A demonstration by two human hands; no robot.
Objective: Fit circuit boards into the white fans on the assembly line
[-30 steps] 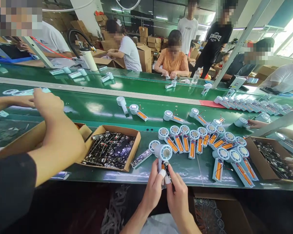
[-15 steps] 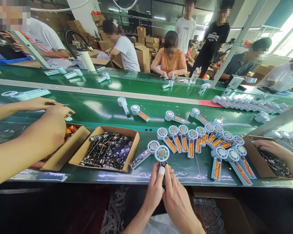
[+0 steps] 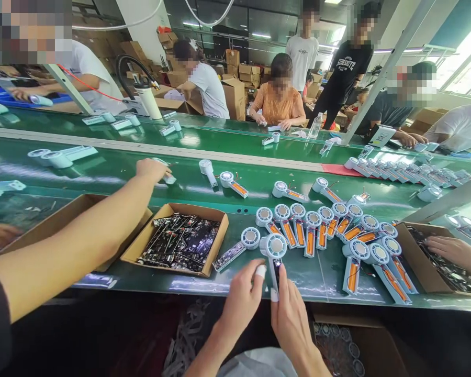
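Observation:
A light-blue handheld fan (image 3: 276,245) stands tilted in front of me, with a dark circuit board (image 3: 277,269) in its handle. My right hand (image 3: 292,309) is closed around the lower handle, fingers along its right side. Just left of the handle, apart from it, my left hand (image 3: 241,288) has its fingers curled in. A white cover sits on its thumb, close against the forefinger; anything between them is hidden. Beside the left hand lies another fan (image 3: 250,237) with a board along its handle.
A cardboard tray (image 3: 127,257) of circuit boards stands left; another box (image 3: 410,246) is right. Several fans with orange batteries (image 3: 310,235) lie right of centre. A co-worker's arm (image 3: 82,230) reaches across from the left; another person's hand (image 3: 449,248) is in the right box.
My left hand has come off the fan and shifted left. The fan, in my right hand, now shows more of its handle. The co-worker's left-side arm has reached farther over the green belt.

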